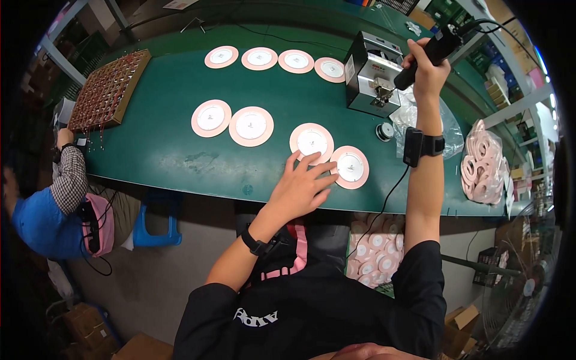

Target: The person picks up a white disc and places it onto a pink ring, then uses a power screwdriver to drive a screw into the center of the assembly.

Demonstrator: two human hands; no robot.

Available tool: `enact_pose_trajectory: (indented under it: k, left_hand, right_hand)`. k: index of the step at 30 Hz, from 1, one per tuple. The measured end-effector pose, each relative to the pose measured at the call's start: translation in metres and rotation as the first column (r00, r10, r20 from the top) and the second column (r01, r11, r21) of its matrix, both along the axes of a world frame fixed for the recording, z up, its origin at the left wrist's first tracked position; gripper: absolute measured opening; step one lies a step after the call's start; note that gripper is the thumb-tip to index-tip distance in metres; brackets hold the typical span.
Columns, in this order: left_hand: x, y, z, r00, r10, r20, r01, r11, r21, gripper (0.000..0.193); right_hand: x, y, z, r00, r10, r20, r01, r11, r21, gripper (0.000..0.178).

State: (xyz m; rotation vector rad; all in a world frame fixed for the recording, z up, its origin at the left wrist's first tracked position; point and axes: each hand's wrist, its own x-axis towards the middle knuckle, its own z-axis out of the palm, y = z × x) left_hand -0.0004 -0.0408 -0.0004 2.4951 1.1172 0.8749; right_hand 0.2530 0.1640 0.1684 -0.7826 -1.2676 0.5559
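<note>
My right hand (428, 71) is wrapped round a black electric screwdriver (443, 45). The screwdriver's tip points down at the front of a box-shaped screw feeder (362, 77), close to its metal outlet; whether a screw is on the tip is too small to tell. My left hand (298, 188) lies with fingers spread over the near edges of two pink discs with white centres, one disc (311, 139) to the left and another disc (351, 167) to the right. Two more discs (251, 126) lie left of these. Several similar discs (260, 58) form a row farther back.
A small spool (384, 131) and clear plastic bags (447, 129) lie beside the feeder. A bag of pink rings (483, 162) sits at the table's right end. Several finished-looking discs (378, 252) fill a container below. At far left, a co-worker (51, 210) sits near a brown tray (111, 90).
</note>
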Motion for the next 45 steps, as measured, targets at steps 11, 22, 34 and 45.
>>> enact_pose_trajectory:
  k: [11, 22, 34, 45]
  left_hand:
    - [0.0, 0.001, -0.002, 1.0, 0.005, 0.002, -0.005, 1.0, 0.012, 0.041]
    - [0.001, 0.0, -0.003, 1.0, 0.006, -0.006, -0.006, 1.0, 0.013, 0.041]
    - [0.0, 0.002, -0.003, 1.0, 0.008, 0.006, -0.008, 1.0, -0.021, 0.041]
    - [0.002, 0.002, -0.001, 1.0, 0.011, -0.006, -0.011, 1.0, -0.028, 0.041]
  right_hand:
    - [-0.006, -0.013, -0.004, 0.993, 0.098, -0.061, -0.101, 0.994, -0.047, 0.016]
    - [-0.001, -0.011, -0.012, 0.997, 0.059, -0.039, -0.062, 0.995, -0.075, 0.013]
    - [-0.027, -0.152, -0.058, 0.985, 0.161, -0.06, -0.169, 0.971, -0.17, 0.018]
    - [-0.028, -0.152, -0.072, 0.989, 0.124, -0.085, -0.137, 0.975, -0.176, 0.019]
